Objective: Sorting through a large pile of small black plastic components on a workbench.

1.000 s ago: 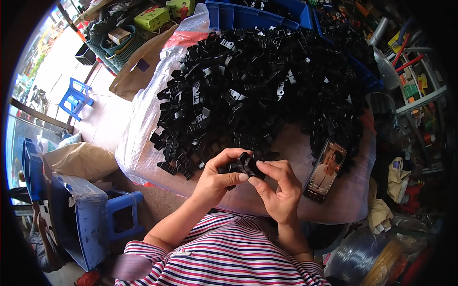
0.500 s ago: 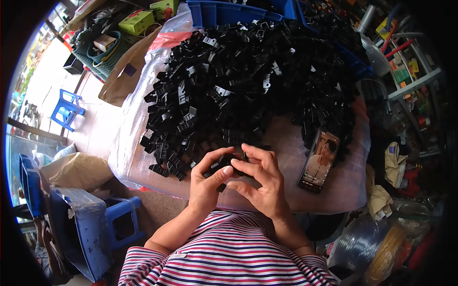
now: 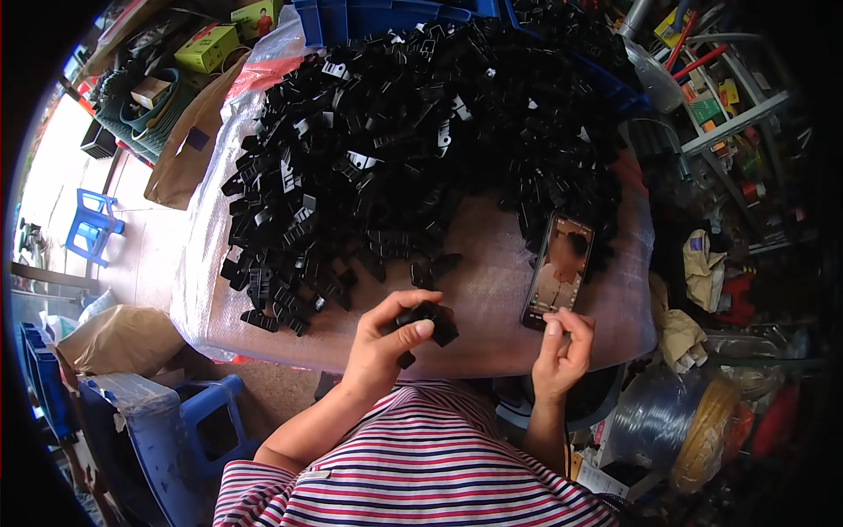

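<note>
My left hand (image 3: 384, 344) is closed around a black plastic part (image 3: 441, 327), thumb on top, held above the front edge of the wrapped table. Another dark piece shows below the thumb; whether it belongs to the same part I cannot tell. At the lower end of a phone (image 3: 558, 270) is my right hand (image 3: 565, 351), thumb and fingers pinched together. Anything between those fingertips is too small or hidden to make out. The phone lies face up, its screen lit with a picture of a person. Beyond both hands spreads a big heap of black plastic parts (image 3: 386, 149).
Clear wrap covers the pinkish tabletop (image 3: 487, 281). A blue crate (image 3: 395, 19) stands behind the heap. On the left are a blue stool (image 3: 215, 417) and a brown paper bag (image 3: 123, 338); on the right, a spool of clear tubing (image 3: 654, 422) and a metal shelf (image 3: 738, 119).
My right hand has left the part beside my left hand and moved right to the phone's lower end. My left hand keeps hold of the part. The whole view has shifted slightly.
</note>
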